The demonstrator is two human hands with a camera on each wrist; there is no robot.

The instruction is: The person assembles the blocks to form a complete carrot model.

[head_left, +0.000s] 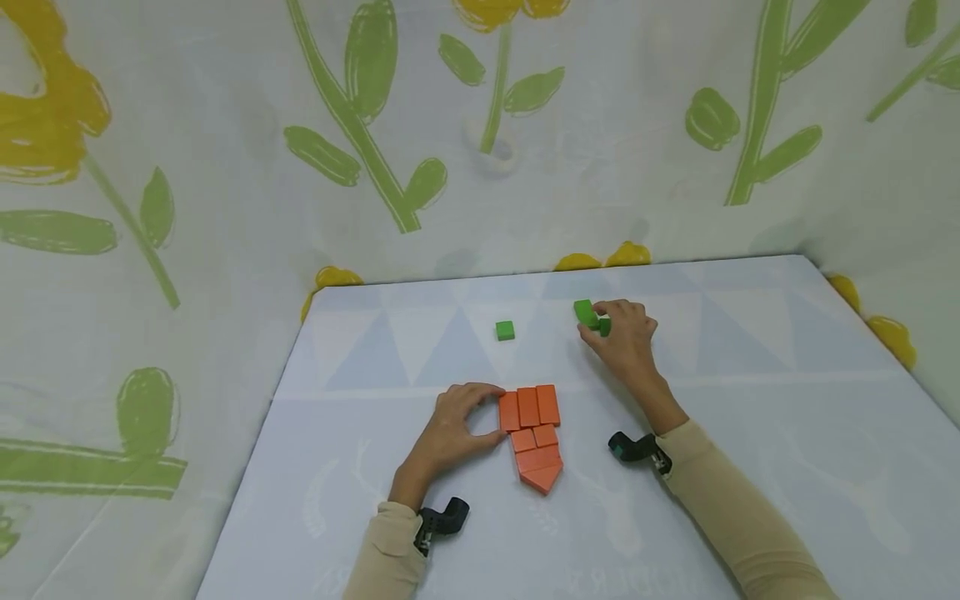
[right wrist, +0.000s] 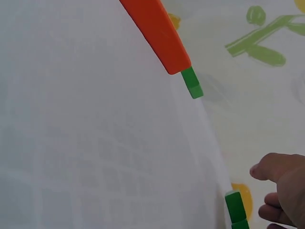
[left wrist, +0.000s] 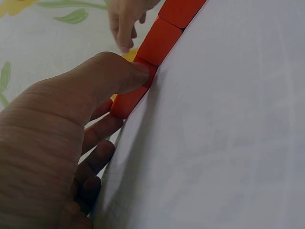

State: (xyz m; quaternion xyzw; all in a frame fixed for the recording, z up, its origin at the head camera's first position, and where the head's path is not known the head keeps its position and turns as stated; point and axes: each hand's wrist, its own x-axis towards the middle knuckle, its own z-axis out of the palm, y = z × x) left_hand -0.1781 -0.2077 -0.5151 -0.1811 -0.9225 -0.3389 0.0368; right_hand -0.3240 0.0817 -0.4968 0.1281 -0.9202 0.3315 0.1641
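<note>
While the left hand (head_left: 447,425) pinches an orange block (head_left: 509,412) on the table (head_left: 585,533), maybe to keep it lined up, the right hand (head_left: 628,333) hovers, loosely spread, near two green blocks (head_left: 584,312).

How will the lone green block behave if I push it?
The lone green block will likely slide, not roll: its faces look flat. It's probably stiff, judging by its crisp edges. Tipping seems unlikely, since it lies low and flat on the table.

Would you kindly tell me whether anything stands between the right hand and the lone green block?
The other green blocks, close by the right hand, stand partly in the way; past them, only tabletop lies before the lone green block.
</note>
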